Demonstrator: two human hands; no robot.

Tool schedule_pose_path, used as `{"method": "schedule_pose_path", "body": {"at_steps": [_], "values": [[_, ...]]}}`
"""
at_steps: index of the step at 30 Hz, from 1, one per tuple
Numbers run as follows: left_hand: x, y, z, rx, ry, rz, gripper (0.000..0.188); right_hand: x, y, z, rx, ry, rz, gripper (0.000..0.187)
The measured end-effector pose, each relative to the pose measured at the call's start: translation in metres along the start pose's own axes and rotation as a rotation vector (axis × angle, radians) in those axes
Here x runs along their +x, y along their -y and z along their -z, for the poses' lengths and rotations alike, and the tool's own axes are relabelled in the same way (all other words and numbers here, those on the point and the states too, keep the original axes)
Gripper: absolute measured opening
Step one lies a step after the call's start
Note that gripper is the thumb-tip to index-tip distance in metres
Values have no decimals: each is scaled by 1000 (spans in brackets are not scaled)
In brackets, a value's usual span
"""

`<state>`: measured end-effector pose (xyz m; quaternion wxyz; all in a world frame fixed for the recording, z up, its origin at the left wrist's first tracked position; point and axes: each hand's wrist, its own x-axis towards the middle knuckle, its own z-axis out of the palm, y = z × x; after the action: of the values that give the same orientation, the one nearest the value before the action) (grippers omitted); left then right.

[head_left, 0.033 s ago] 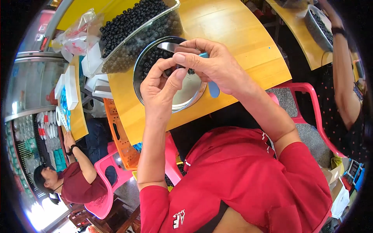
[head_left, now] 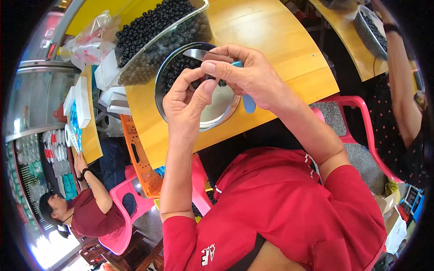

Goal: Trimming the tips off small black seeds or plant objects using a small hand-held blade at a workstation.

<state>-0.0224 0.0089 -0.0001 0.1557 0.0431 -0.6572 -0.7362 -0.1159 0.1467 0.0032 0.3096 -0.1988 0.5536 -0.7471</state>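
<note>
My left hand is closed, thumb and forefinger pinched on a small dark round piece, mostly hidden by the fingertips. Its thumb nearly meets that of my right hand. That hand grips a small knife, its blade pointing left and its blue handle showing below the palm. Under both hands stands a round bowl with shiny walls. Small black bead-like balls lie along its left side, and part of its pale bottom shows at the right.
A clear plastic tub heaped with the same black balls stands behind the bowl on the yellow table. Left are an orange crate and a seated person. At right are a pink chair, another person's arm and a metal basin.
The other person's arm at the right has shifted slightly. My hands, the knife and the bowl look unchanged.
</note>
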Motion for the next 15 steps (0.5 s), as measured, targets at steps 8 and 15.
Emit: {"method": "schedule_pose_path", "body": {"at_steps": [8, 15], "values": [[3, 1, 0, 94, -52, 9, 20, -1, -5, 2, 32, 12, -1, 35], [2, 2, -5, -326, -103, 145, 22, -2, 0, 2, 320, 136, -104, 28]]}}
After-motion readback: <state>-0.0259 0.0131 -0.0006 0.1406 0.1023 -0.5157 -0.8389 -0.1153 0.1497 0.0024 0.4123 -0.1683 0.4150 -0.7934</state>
